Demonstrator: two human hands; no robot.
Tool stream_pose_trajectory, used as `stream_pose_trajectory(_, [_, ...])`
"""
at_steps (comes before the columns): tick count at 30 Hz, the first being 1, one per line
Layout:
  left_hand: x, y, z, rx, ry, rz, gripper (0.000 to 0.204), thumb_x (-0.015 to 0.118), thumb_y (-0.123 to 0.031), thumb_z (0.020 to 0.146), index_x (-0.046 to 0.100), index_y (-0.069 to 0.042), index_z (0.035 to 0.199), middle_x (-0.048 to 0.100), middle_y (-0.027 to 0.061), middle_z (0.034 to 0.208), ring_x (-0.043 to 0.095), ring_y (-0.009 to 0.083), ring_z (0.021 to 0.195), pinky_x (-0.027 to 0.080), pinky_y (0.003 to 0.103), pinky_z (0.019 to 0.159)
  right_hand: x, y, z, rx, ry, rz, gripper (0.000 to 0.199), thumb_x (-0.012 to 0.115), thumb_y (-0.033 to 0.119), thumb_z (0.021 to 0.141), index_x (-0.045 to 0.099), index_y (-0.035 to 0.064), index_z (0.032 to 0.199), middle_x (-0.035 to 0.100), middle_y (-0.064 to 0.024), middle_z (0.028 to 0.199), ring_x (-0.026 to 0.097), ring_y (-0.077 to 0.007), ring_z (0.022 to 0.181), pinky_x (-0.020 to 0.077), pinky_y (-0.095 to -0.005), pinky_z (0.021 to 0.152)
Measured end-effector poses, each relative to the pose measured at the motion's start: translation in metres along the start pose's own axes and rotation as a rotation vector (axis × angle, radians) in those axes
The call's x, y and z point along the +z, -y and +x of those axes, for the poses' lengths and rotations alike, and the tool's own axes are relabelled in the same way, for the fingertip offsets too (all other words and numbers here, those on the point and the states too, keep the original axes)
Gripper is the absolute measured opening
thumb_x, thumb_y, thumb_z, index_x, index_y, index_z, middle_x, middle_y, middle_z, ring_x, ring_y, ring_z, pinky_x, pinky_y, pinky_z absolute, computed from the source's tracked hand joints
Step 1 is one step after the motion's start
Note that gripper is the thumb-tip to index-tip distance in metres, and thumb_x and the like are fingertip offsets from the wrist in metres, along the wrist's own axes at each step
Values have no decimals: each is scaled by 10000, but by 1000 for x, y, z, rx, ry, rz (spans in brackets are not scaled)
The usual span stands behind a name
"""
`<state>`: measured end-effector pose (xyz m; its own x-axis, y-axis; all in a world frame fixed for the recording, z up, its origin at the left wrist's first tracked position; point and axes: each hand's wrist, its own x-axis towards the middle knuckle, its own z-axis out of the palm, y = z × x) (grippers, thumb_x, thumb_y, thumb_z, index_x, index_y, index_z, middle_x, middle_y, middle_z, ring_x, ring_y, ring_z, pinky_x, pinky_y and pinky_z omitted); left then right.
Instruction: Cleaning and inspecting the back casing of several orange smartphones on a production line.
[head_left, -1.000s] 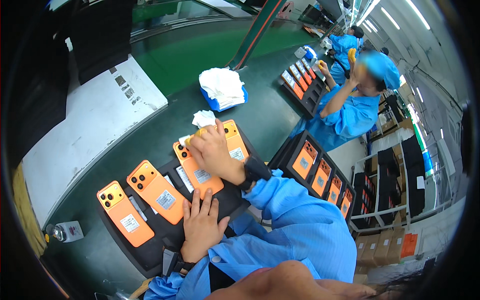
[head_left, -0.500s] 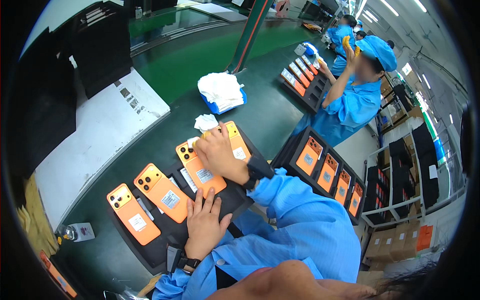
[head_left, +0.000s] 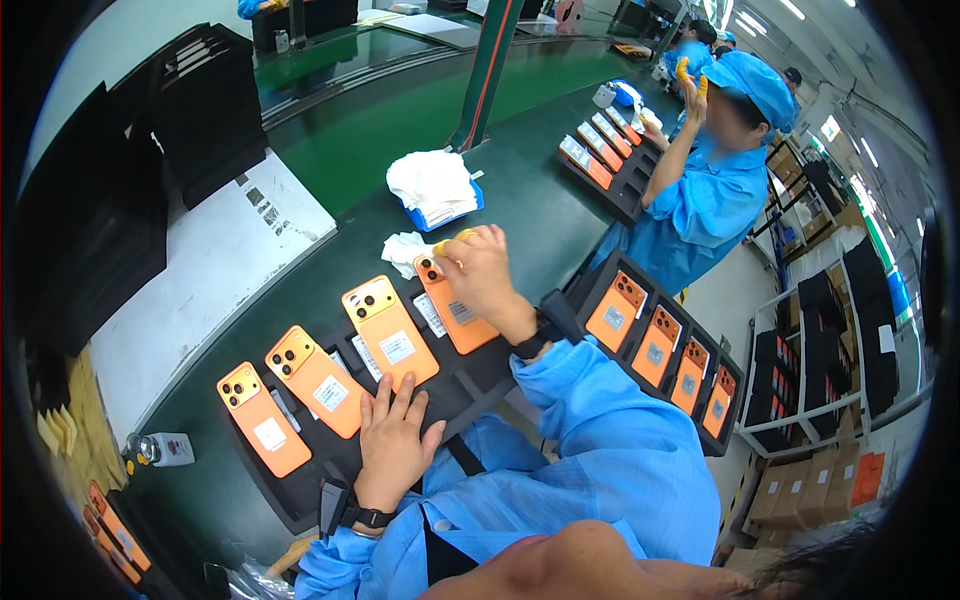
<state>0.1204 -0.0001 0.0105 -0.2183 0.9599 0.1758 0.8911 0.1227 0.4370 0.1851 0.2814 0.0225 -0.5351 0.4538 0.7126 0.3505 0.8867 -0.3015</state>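
Several orange phones with white labels lie camera-side up in a black tray [head_left: 465,400]. My right hand [head_left: 488,285], yellow covers on its fingertips, pinches a small white cloth at the camera corner of the rightmost phone [head_left: 465,325]; the fingers hide most of the cloth. My left hand [head_left: 397,445] lies palm down with fingers apart, its fingertips at the lower edge of the neighbouring phone [head_left: 392,335]. Further left are two more phones, a tilted one [head_left: 318,385] and the leftmost [head_left: 265,420]. A crumpled white cloth [head_left: 404,250] rests just behind the tray.
A blue bin [head_left: 455,212] heaped with white cloths stands behind. At right, another black tray [head_left: 640,350] holds several orange phones. A bottle [head_left: 170,449] stands at left. A co-worker in blue [head_left: 700,205] sits beyond, near a tray of upright phones [head_left: 620,190].
My right hand has moved right, from the third phone's camera area to the rightmost phone's. My left hand has shifted slightly left and down, staying flat near the third phone.
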Motion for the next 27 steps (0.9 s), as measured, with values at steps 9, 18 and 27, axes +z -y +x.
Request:
stream_pose_trajectory(9, [-13, -35, 30, 30, 22, 65, 648, 738, -411, 837, 590, -35, 1343, 501, 189, 1461, 434, 413, 1365, 302, 590, 1122, -51, -34, -17, 45, 74, -14, 80, 746, 164, 828, 735, 94, 865, 650, -114, 855, 584, -327, 913, 416, -473, 875])
stream_pose_trajectory(18, [40, -45, 67, 204, 92, 86, 794, 773, -482, 780, 554, -40, 1402, 409, 204, 1536, 343, 445, 1429, 297, 617, 1129, -10, -25, 4, -202, 134, -106, 78, 708, 170, 859, 741, 113, 901, 626, -65, 809, 583, -292, 958, 345, -643, 1044])
stream_pose_trajectory(27, [42, -40, 67, 206, 125, 10, 789, 804, -430, 745, 573, -21, 1378, 383, 192, 1562, 276, 472, 1461, 275, 631, 1151, -10, 7, -15, 108, 301, -165, 95, 666, 114, 824, 692, 43, 767, 670, -139, 813, 600, -335, 940, 377, -559, 992])
